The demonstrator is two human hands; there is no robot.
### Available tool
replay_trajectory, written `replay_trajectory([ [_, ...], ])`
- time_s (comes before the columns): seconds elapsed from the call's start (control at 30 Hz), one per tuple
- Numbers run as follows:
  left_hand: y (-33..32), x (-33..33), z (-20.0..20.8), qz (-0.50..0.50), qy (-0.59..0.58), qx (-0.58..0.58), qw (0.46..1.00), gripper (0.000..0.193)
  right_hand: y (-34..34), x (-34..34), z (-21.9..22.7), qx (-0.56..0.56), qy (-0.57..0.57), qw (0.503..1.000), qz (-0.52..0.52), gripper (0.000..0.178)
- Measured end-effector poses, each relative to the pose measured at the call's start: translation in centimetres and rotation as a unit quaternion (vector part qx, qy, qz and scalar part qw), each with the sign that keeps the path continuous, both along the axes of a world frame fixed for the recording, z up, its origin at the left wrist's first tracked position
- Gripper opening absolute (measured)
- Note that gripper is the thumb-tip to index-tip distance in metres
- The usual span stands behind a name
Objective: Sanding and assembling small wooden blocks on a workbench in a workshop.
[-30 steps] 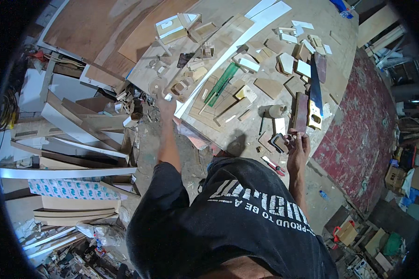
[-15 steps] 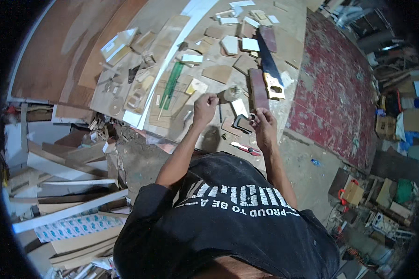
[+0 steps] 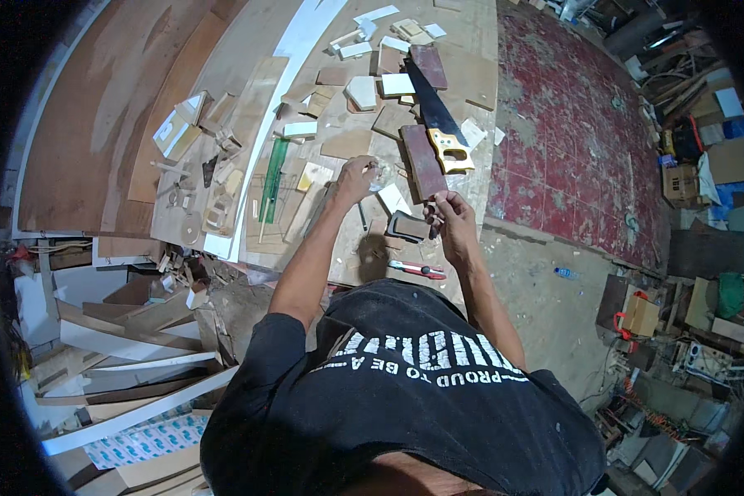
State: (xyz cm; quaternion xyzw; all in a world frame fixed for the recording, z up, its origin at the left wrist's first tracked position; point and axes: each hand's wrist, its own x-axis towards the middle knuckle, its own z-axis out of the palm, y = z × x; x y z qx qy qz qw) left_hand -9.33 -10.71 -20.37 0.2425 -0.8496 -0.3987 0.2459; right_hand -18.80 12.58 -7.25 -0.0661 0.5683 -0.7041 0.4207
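My left hand (image 3: 355, 179) is over the table with curled fingers against the near side of a small clear round tub (image 3: 380, 173). What its fingertips hold, if anything, is hidden. My right hand (image 3: 457, 220) is closed in a pinch at the near end of a reddish-brown board (image 3: 422, 163). Something small and dark shows at its fingers, too small to name. Just left of that hand lies a dark-edged curved piece (image 3: 407, 226). A red utility knife (image 3: 417, 269) rests nearer me, and a white block (image 3: 393, 199) lies between the hands.
A handsaw (image 3: 435, 112) with a yellowish handle lies beyond the board. Wood offcuts (image 3: 345, 144) are scattered over the worktable (image 3: 322, 240). A green ruler-like strip (image 3: 274, 169) lies at left. Red worn flooring (image 3: 562, 149) is to the right, stacked boards (image 3: 124, 331) lower left.
My view has shifted, so the table appears farther left. My left hand has moved from beside the tub to its edge. The right hand stays near the board's end, its fingers still pinched.
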Motion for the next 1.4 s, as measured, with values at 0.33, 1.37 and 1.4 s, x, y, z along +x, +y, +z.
replay_trajectory([
  [0.33,1.2,2.6,6.3,0.107,0.029,0.248,0.962,0.020,-4.5,-1.6,-2.8,0.018,0.020,0.999,0.027,0.015],
  [1.37,3.0,7.1,18.1,-0.029,0.183,0.477,0.859,0.039,-5.7,-0.8,5.9,-0.051,0.343,0.891,0.293,0.014],
  [1.4,3.0,7.2,18.0,-0.033,0.173,0.473,0.863,0.039,-5.8,-0.6,6.2,-0.052,0.358,0.884,0.295,0.014],
])
